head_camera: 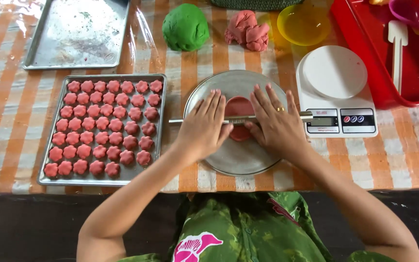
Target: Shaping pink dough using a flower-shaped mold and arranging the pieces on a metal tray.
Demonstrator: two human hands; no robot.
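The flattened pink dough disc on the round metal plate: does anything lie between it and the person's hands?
Yes. A thin metal rod lies across the pink dough disc, under the left hand and right hand.

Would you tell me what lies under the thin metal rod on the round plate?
A flattened pink dough disc lies under the rod on the round metal plate. Left hand and right hand cover the disc's sides and parts of the rod.

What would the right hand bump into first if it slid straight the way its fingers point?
The right hand points up and slightly left, away from the person. Past the round tray's rim, the pink dough lump looks like the first thing in that line, though depth is uncertain.
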